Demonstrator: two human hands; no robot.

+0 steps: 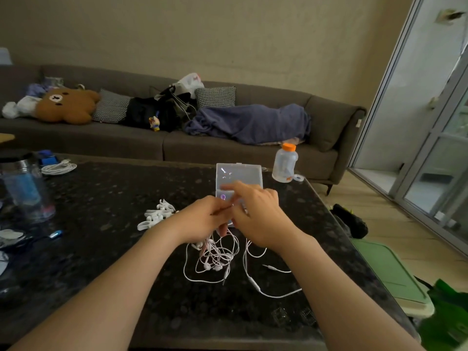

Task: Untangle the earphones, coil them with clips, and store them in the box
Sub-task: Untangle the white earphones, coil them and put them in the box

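Tangled white and pink wired earphones [215, 259] sit mid-table on the dark speckled stone table [114, 193]. The left hand [202, 219] grips their cords from above. The right hand [258, 214] touches it with the index finger out, can't tell if it's gripping. The clear plastic box [238, 173] is open just behind, and the white clips [157, 214] are piled to the left.

One view is given, taken from a camera worn on the head and aimed forward and down. The left hand [202, 220] and right hand [257, 215] are framed close, just below mid-picture, with both forearms entering from the bottom edge. The table [101, 196] is seen from above at a slant, with the earphones [215, 259] just nearer than the hands and the box [239, 173] just beyond them. Farther beyond, a sofa [228, 148] is taken in. Far right of the right hand, a glass door [430, 153] is bowed by the wide lens.
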